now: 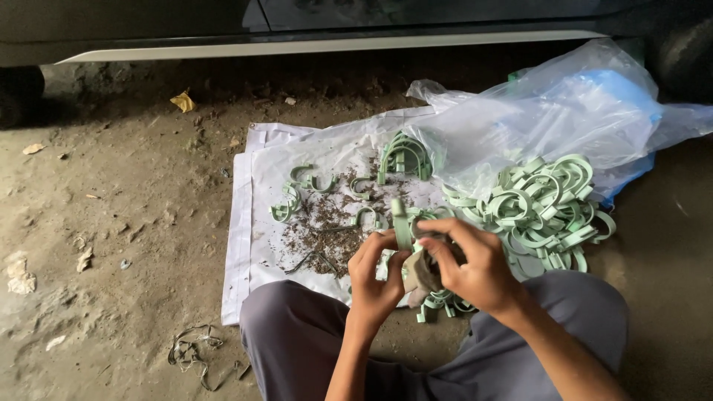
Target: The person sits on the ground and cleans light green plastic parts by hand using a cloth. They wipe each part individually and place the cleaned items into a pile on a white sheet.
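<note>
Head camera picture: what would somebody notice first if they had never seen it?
First, the two hands in the middle: the left hand and right hand hold a pale green clip and a rag between them. Next, the big pile of clips to the right, spilling from a clear plastic bag. A white sheet on the dirt ground carries a few loose clips and dark shavings.

Bare dirt ground (134,223) is seen thruout, dusty & uneven, w/ small stones and dry leaf bits scattered at left. A parked vehicle's underside w/ pale sill strip (334,44) is seen along the top edge; a tyre (18,93) is tucked in top-left corner. Light is dim, diffuse daylight.
</note>
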